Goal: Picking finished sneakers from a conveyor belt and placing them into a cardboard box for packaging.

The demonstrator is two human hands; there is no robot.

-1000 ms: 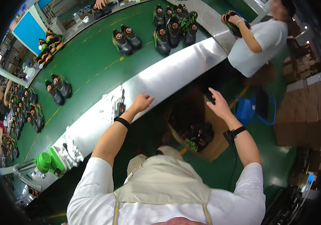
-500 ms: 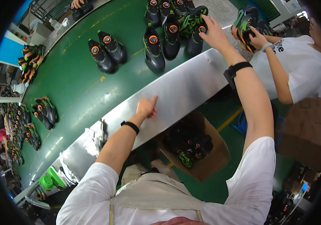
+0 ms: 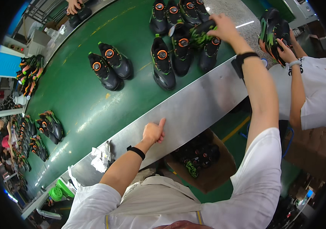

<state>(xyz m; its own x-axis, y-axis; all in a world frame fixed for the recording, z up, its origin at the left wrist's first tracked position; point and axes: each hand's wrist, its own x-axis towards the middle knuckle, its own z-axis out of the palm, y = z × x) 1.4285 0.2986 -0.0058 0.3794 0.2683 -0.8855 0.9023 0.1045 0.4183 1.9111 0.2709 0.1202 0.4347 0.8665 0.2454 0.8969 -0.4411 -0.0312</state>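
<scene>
My right hand (image 3: 224, 28) grips a black shoe (image 3: 203, 33) with a green-patterned sole, tilted above other shoes at the far right of the green table. Just below it stands a black shoe (image 3: 210, 53) with an orange dial. To its left are a second shoe (image 3: 182, 49) and a third shoe (image 3: 163, 63), toes pointing toward me. My left hand (image 3: 154, 131) hovers over the metal ledge (image 3: 193, 103), thumb stretched out and fingers curled, with nothing visible in it.
A pair of shoes (image 3: 111, 65) stands mid-table, with more at the far left. White crumpled wrapping (image 3: 102, 156) lies on the ledge. Below sits a cardboard box (image 3: 224, 164) of shoes. At right, another person's hands (image 3: 287, 53) hold shoes; a green fan (image 3: 56, 193) is lower left.
The shoe in my right hand has come lower and its sole has tipped flatter. My left hand stays over the ledge. The co-worker's shoes have shifted right.
</scene>
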